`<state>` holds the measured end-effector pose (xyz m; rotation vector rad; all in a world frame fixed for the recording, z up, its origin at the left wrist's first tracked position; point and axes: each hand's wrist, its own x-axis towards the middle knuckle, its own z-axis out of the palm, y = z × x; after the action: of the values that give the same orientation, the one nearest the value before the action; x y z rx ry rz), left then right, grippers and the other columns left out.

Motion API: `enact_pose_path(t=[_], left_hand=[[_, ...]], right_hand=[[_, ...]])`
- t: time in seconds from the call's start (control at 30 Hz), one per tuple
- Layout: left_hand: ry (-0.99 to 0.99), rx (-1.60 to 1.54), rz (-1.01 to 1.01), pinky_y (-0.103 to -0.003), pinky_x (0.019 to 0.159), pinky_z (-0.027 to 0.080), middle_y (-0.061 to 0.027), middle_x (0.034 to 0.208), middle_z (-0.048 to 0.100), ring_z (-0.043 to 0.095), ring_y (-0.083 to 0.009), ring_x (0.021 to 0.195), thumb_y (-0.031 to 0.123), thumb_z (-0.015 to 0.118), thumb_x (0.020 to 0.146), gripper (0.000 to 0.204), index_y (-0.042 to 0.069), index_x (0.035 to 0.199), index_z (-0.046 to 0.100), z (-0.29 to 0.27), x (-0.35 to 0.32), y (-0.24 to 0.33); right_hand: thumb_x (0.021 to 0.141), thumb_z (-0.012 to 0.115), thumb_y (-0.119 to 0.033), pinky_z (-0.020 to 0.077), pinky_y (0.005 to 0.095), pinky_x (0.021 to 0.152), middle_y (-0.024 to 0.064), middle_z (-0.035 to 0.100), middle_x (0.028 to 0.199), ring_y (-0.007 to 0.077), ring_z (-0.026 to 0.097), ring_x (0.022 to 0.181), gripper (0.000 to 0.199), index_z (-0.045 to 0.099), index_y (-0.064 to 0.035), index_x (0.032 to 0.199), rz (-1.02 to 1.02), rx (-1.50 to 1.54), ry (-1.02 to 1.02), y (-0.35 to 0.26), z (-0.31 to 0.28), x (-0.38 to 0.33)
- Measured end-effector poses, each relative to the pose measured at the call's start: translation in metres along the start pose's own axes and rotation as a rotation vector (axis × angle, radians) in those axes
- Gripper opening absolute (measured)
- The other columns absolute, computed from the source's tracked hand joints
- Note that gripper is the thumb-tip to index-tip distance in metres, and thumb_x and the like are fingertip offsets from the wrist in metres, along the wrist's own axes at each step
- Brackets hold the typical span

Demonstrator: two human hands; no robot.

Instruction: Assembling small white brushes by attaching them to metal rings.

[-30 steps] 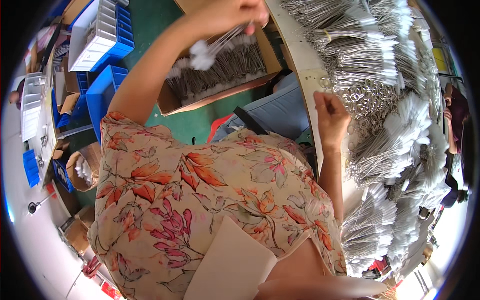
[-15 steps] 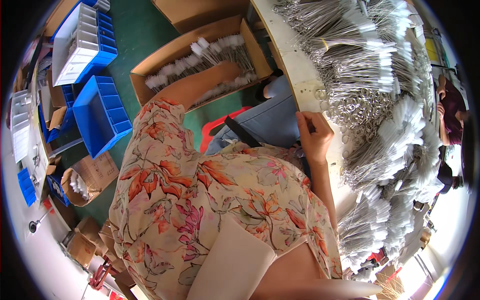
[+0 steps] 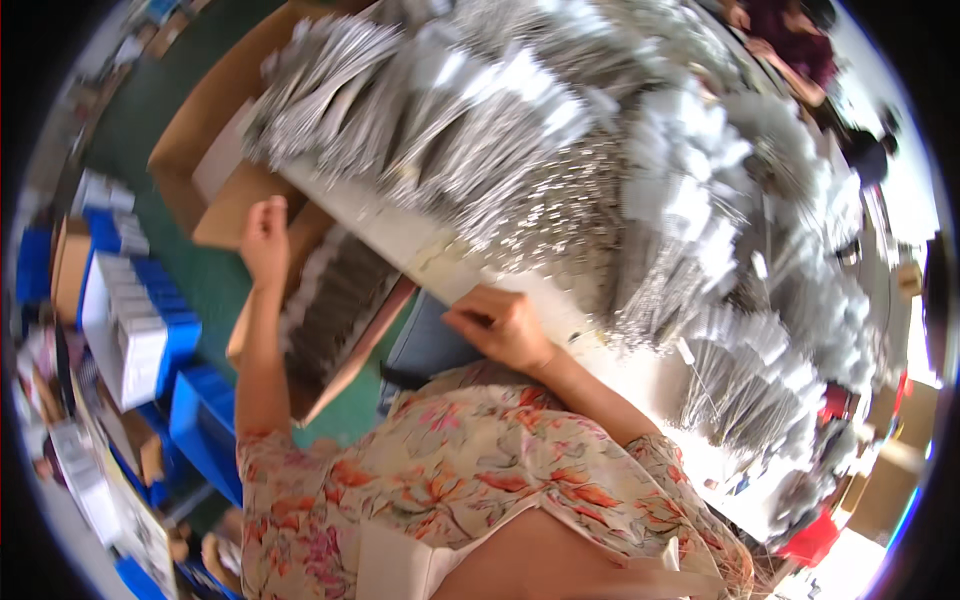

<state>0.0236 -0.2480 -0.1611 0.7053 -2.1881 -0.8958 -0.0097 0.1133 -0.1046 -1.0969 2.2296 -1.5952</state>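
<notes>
Left hand (image 3: 265, 240) near carton (image 3: 350, 373), right hand (image 3: 507, 326) at bench (image 3: 415, 240) edge.
Both curled, can't tell if pinching anything; white-tipped wires (image 3: 510, 150) heaped on bench.

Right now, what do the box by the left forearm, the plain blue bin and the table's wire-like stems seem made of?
Box: probably cardboard, matt, by its brown walls.
Blue bin: likely plastic, smooth, by its even colour.
Stems: apparently metal, shiny, being thin, grey and glinting, though blurred.
</notes>
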Motion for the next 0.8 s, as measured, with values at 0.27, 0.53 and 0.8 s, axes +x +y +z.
enact_pose_path(t=[0.27, 0.53, 0.8], left_hand=[[-0.407, -0.235, 0.701, -0.024, 0.076, 0.045, -0.0048, 0.091, 0.064, 0.059, -0.0103, 0.081, 0.018, 0.055, 0.088, 0.022, 0.001, 0.101, 0.060, 0.123, 0.127, 0.268], [-0.600, 0.777, 0.597, -0.038, 0.079, 0.048, -0.0142, 0.090, 0.066, 0.062, -0.0304, 0.091, 0.036, 0.061, 0.078, 0.035, 0.006, 0.094, 0.062, 0.315, 0.222, 0.283], [-0.502, 0.695, 0.591, -0.044, 0.081, 0.047, -0.0173, 0.092, 0.064, 0.060, -0.0352, 0.093, 0.030, 0.055, 0.079, 0.031, 0.005, 0.097, 0.061, 0.312, 0.201, 0.290]], right_hand=[[0.074, 0.068, -0.007, 0.0448, 0.0294, 0.049, 0.0072, 0.061, 0.069, 0.0193, 0.058, 0.056, 0.007, 0.064, -0.0024, 0.077, 0.141, 0.061, 0.202, -0.043, -0.088, -0.028], [0.077, 0.064, 0.000, 0.0427, 0.0242, 0.050, 0.0084, 0.060, 0.068, 0.0114, 0.055, 0.058, 0.006, 0.066, -0.0016, 0.082, 0.232, -0.319, 0.716, -0.050, -0.216, -0.064], [0.078, 0.063, -0.012, 0.0486, 0.0289, 0.062, 0.0053, 0.064, 0.076, 0.0157, 0.062, 0.066, 0.007, 0.067, -0.0091, 0.083, 0.211, -0.780, 0.432, 0.001, -0.321, 0.001]])
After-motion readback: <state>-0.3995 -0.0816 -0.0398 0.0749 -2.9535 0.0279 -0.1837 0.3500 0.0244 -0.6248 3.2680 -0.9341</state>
